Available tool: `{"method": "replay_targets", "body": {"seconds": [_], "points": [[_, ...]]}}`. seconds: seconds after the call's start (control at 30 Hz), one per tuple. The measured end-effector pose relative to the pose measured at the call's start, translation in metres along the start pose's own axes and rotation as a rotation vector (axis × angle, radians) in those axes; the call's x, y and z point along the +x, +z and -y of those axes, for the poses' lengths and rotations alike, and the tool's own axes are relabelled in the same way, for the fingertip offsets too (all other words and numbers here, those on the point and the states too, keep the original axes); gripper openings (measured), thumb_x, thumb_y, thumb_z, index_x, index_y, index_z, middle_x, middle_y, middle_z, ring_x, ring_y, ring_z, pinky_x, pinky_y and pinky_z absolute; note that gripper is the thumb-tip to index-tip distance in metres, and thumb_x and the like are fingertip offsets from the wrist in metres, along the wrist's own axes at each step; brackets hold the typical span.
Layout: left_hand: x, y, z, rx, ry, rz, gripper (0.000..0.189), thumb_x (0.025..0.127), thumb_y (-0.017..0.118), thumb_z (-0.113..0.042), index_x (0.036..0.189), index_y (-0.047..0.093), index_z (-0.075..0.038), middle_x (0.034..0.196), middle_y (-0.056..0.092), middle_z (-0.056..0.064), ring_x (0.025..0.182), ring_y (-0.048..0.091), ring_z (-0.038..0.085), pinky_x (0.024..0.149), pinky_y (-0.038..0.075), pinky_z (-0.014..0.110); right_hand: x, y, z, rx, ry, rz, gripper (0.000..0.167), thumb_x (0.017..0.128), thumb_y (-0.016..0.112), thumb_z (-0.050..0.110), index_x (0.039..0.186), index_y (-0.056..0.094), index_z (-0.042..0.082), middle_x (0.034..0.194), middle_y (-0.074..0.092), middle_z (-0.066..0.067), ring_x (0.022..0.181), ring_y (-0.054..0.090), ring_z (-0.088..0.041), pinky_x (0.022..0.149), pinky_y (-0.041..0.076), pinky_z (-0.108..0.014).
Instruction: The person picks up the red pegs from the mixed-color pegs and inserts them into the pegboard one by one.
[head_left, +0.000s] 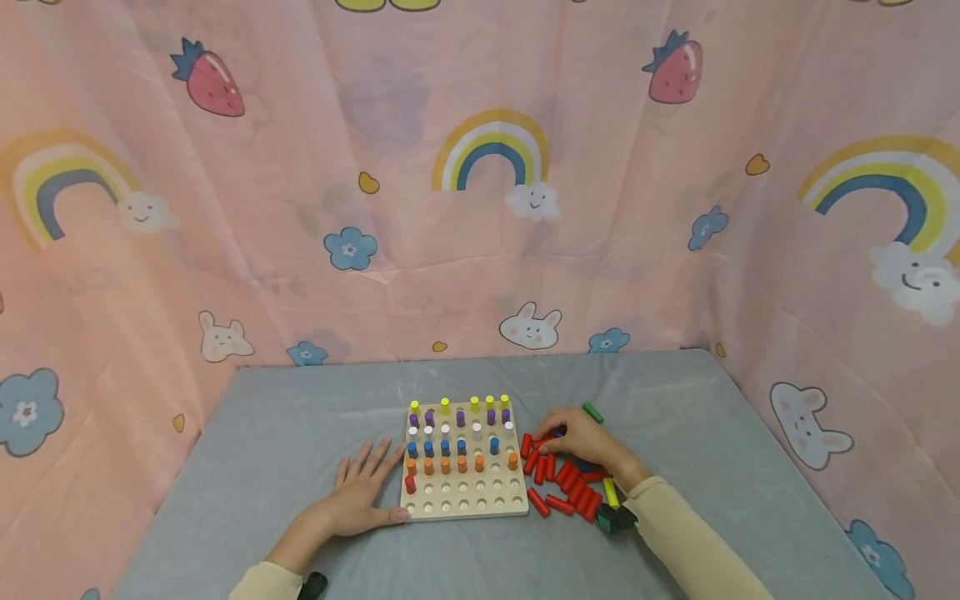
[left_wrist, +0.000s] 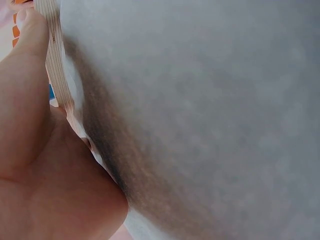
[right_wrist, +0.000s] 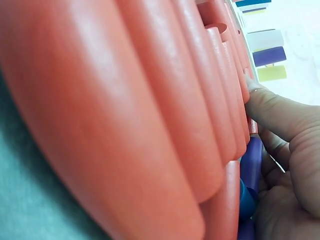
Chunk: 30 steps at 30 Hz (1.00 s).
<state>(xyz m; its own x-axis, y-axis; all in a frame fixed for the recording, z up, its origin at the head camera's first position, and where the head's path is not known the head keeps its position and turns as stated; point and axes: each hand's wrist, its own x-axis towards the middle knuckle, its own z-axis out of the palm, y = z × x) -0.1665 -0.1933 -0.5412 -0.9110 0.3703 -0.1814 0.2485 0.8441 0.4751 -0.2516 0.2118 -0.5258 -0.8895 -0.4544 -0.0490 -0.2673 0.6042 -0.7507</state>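
A wooden pegboard (head_left: 480, 511) lies on the grey table, with rows of yellow, purple, white, blue and orange pegs standing in it. One red peg (head_left: 410, 485) stands at the left of the row before the front one. My left hand (head_left: 360, 498) rests at the board's left side, fingers spread, thumb at the front left corner. Right of the board, my right hand (head_left: 581, 439) reaches over a heap of red pegs (head_left: 573, 487), thumb and forefinger pinching a red peg (right_wrist: 253, 125). Purple and blue pegs (right_wrist: 251, 165) lie below its palm in the right wrist view.
A green peg (head_left: 592, 412) lies beyond my right hand. A yellow peg (head_left: 611, 492) lies by the right sleeve, near the black wrist camera (head_left: 617, 518). Pink patterned cloth (head_left: 480, 275) hangs behind the grey-covered table (head_left: 315, 417) and at both sides.
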Motion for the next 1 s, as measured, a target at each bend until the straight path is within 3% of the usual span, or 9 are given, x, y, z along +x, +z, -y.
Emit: {"method": "replay_targets", "body": {"seconds": [0.3,0.63,0.87,1.0], "points": [[-0.004,-0.007,-0.006,-0.028,0.022,0.022,0.107,0.077,0.062,-0.076,0.160,0.016,-0.026,0.168,0.008,0.015,0.153,0.000,0.046,0.114,-0.003,0.074,0.000,-0.001,0.000,0.005,-0.003,-0.008,0.013,0.082,0.080,0.017,0.095,0.080,0.016,0.091,0.070,0.000,0.081,0.056,-0.012,0.073,0.047,-0.021],[-0.002,-0.003,-0.003,-0.014,0.013,0.005,0.108,0.077,0.062,-0.076,0.160,0.016,-0.024,0.169,0.007,0.013,0.154,-0.002,0.043,0.116,-0.003,0.071,-0.001,-0.006,0.004,0.005,0.040,-0.027,0.012,0.086,0.077,0.022,0.097,0.080,0.019,0.095,0.072,0.001,0.085,0.059,-0.012,0.077,0.050,-0.023],[-0.005,-0.010,-0.008,-0.040,0.031,0.008,0.107,0.076,0.063,-0.075,0.159,0.020,-0.022,0.167,0.011,0.018,0.152,0.002,0.048,0.113,-0.003,0.075,-0.004,-0.011,0.013,0.004,-0.043,-0.033,0.017,0.090,0.073,0.017,0.104,0.078,0.009,0.096,0.073,-0.004,0.085,0.061,-0.011,0.075,0.052,-0.020],[-0.005,-0.012,-0.012,-0.044,0.024,0.020,0.105,0.078,0.065,-0.071,0.159,0.021,-0.020,0.166,0.012,0.020,0.152,0.003,0.049,0.113,-0.003,0.075,-0.007,-0.012,0.017,-0.031,-0.085,-0.033,0.017,0.090,0.073,0.019,0.104,0.078,0.011,0.095,0.073,-0.002,0.083,0.059,-0.007,0.074,0.051,-0.019]]}}
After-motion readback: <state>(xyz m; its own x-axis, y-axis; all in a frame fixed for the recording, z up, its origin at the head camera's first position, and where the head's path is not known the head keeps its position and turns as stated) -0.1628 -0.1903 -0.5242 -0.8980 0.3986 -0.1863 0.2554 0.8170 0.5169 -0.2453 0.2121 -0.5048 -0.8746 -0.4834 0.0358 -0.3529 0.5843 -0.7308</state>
